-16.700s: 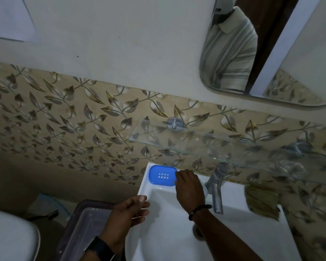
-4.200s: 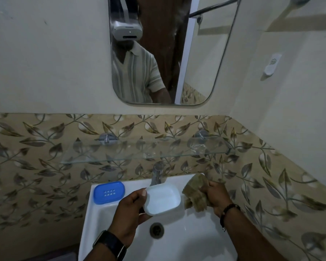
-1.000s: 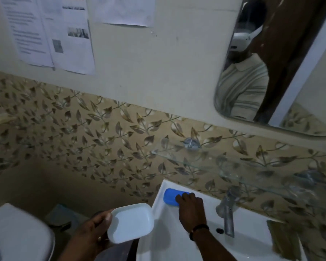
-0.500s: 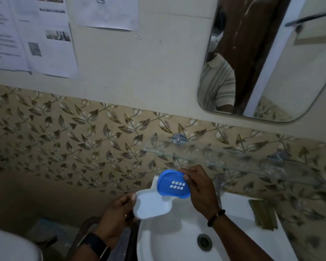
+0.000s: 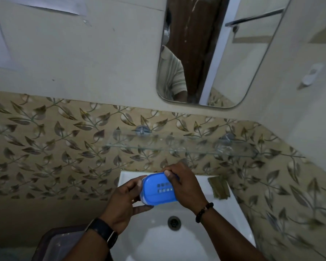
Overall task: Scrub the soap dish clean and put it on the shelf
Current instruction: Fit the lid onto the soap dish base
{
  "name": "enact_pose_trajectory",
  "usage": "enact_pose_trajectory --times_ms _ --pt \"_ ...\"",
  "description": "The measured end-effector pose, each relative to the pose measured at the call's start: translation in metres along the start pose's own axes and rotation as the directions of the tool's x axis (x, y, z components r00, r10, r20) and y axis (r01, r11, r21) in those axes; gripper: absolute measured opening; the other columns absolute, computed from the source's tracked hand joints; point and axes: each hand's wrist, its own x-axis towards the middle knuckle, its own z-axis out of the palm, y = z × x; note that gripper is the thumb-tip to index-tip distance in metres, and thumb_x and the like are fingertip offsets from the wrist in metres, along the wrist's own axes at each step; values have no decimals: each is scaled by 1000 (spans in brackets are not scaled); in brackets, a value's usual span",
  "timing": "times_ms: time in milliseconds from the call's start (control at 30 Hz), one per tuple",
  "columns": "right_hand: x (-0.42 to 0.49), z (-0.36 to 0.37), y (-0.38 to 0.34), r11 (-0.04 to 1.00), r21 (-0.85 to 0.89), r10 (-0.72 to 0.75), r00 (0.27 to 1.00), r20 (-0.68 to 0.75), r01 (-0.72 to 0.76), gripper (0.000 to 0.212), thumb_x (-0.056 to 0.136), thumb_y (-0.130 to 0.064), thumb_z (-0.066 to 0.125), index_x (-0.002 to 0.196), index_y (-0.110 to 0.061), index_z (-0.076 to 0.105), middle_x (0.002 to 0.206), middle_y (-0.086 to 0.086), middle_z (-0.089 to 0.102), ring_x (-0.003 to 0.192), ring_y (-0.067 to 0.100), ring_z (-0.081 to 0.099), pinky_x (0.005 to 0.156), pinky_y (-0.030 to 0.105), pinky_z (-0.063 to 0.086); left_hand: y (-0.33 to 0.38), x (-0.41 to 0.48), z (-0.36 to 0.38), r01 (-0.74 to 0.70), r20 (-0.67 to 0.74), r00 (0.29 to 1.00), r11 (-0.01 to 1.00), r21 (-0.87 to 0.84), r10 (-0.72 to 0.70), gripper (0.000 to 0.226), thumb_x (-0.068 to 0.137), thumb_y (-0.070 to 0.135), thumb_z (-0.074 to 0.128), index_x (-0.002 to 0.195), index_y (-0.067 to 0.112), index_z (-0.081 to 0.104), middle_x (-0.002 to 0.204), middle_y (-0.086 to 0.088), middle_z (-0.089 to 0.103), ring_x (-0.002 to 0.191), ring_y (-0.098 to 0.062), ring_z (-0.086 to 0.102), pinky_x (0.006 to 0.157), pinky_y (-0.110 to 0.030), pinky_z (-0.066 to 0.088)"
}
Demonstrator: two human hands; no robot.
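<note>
Over the white sink (image 5: 231,210), both hands press the blue drainer (image 5: 158,187) onto the soap dish. Left hand (image 5: 124,202) and right hand (image 5: 186,189) both grip it. Next it probably needs lifting onto the glass shelf (image 5: 177,147).

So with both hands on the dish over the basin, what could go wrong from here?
1. The soap dish is two stacked parts held only at their edges by the left hand and right hand; if wet, the grip could slip and a part drop into the sink.
2. The glass shelf is narrow and nearly invisible, so the dish might be set too near its edge.
</note>
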Motion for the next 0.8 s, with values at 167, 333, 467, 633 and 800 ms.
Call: enact_pose_trajectory --times_ms 167,333,467,633,800 --pt "-11 -11 3 998 -53 34 990 -133 -41 18 104 -20 52 96 -23 68 94 -5 56 96 12 49 82 26 42 -6 4 21 17 92 996 997 -70 -11 34 95 38 58 121 23 74 123 -12 74 109 -33 72 83 -54 60" --pt "-23 -23 6 991 -110 45 970 -241 -73 23 103 -24 47 95 -20 68 92 -4 53 95 18 49 81 28 41 -10 6 47 15 118 993 994 -104 -3 40 95 43 57 122 19 74 125 -11 74 112 -34 71 84 -57 60" --pt "-26 -35 12 991 -120 22 959 -283 -58 25 100 -27 46 95 -20 70 95 -3 49 95 16 46 80 22 38 -8 3 68 -31 124 991 997 -70 39 42 90 44 64 120 16 75 123 -14 74 111 -37 71 84 -60 59" --pt "-27 -53 24 997 -81 -15 967 -254 -6 19 102 -26 50 96 -22 68 103 -4 44 103 15 46 87 26 43 -4 5 90 -99 103 990 995 19 97 41 67 27 85 107 20 78 115 -11 76 100 -33 75 71 -49 62" --pt "-27 -81 39 981 193 35 991 -130 -9 19 99 -40 47 101 -32 65 105 -14 59 103 11 59 88 29 50 3 10 105 -165 139 979 983 84 152 45 69 25 91 112 26 77 115 -5 77 101 -26 75 70 -45 63"
